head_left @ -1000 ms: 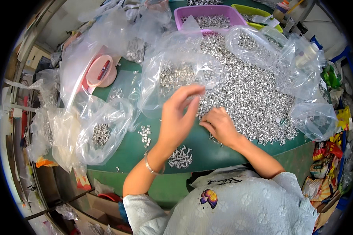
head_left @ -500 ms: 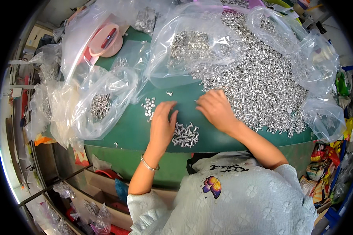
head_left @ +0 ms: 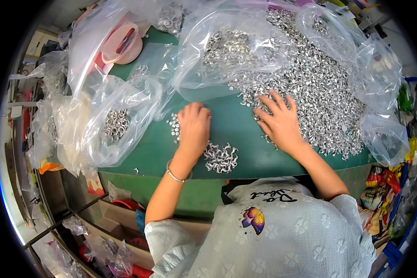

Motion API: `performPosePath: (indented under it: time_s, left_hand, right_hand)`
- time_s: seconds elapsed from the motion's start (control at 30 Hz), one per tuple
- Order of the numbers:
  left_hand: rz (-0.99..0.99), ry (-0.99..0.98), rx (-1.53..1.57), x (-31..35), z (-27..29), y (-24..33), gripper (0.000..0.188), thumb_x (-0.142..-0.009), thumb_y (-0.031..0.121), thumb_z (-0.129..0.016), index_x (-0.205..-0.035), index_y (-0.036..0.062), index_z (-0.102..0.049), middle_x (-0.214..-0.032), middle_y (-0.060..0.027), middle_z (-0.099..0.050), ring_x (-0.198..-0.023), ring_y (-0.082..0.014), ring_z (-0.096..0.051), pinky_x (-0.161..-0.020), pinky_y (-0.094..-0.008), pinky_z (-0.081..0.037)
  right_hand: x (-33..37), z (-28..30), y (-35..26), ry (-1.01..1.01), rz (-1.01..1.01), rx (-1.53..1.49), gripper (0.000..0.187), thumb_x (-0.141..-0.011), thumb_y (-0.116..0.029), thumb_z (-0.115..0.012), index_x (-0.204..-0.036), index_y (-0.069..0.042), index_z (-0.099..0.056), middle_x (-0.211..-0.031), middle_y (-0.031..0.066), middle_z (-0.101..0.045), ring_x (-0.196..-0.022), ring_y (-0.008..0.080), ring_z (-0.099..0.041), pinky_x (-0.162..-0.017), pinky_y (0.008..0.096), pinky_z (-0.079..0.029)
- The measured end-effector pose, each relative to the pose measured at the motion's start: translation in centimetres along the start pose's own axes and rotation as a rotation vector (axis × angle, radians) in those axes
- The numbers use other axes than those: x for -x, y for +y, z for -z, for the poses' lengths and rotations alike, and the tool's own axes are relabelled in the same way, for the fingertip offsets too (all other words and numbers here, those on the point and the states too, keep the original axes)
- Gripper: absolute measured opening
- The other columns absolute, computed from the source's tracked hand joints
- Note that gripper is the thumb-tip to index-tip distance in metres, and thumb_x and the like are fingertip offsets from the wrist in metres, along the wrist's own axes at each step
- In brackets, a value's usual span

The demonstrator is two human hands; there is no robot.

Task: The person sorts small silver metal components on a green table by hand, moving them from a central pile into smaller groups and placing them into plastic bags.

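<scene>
The bare right hand [head_left: 280,121], grip spread apart, lies over the left edge of a broad heap of small curved silver metal pieces [head_left: 326,106] on the green counter [head_left: 234,120]. The bare left hand [head_left: 194,127] curls down beside a cluster of tiny silver metal pieces [head_left: 174,129]; I cannot tell whether its grip is closed. Open green runs between the hands to the counter's front edge, near a small pile of curved silver metal pieces [head_left: 220,158].

Left hand [head_left: 194,129]: fingertips hidden, centre-left — hold unclear;
Purple tub [head_left: 279,7]: mostly cut off, top edge;
Metal pile [head_left: 326,106]: far pieces too small to tell, upper right
</scene>
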State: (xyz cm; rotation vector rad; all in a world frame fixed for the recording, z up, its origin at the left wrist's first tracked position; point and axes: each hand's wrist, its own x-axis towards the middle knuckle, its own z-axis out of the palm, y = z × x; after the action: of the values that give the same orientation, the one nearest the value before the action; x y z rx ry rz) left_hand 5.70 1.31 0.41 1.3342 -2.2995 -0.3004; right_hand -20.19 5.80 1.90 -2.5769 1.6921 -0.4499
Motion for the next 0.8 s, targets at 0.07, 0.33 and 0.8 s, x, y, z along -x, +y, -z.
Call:
performPosePath:
  time_s: [0.07, 0.33, 0.8]
  left_hand:
    - [0.019, 0.050, -0.089, 0.4, 0.4, -0.5, 0.024, -0.078, 0.003, -0.069, -0.100, 0.0044, -0.061, -0.107, -0.0100, -0.055, -0.104, -0.0299, -0.052, -0.092, -0.0425, -0.037]
    - [0.094, 0.087, -0.221, 0.9, 0.3, -1.4, 0.027, -0.080, 0.006, -0.067, -0.106, 0.0033, -0.060, -0.110, -0.0122, -0.055, -0.108, -0.0312, -0.051, -0.095, -0.0465, -0.035]
    - [-0.148, -0.105, 0.208, -5.5, -4.1, 4.4, 0.013, -0.082, 0.003, -0.065, -0.095, 0.0036, -0.066, -0.097, -0.0072, -0.063, -0.094, -0.0277, -0.059, -0.083, -0.0383, -0.041]
  right_hand:
    - [0.6, 0.7, 0.8, 0.047, -0.037, -0.013, 0.029, -0.082, -0.020, -0.068, -0.109, -0.013, -0.062, -0.131, 0.0064, -0.051, -0.131, 0.0268, -0.041, -0.106, 0.0591, -0.024]
    - [1.9, 1.9, 3.7, 0.292, -0.243, 0.120, 0.023, -0.078, -0.007, -0.065, -0.100, -0.009, -0.059, -0.117, 0.0079, -0.056, -0.122, 0.0281, -0.049, -0.103, 0.0514, -0.025]
    - [-1.8, 0.0, 0.9, 0.167, -0.078, -0.052, 0.010, -0.081, -0.011, -0.066, -0.090, -0.007, -0.067, -0.121, 0.0092, -0.056, -0.120, 0.0311, -0.046, -0.102, 0.0533, -0.029]
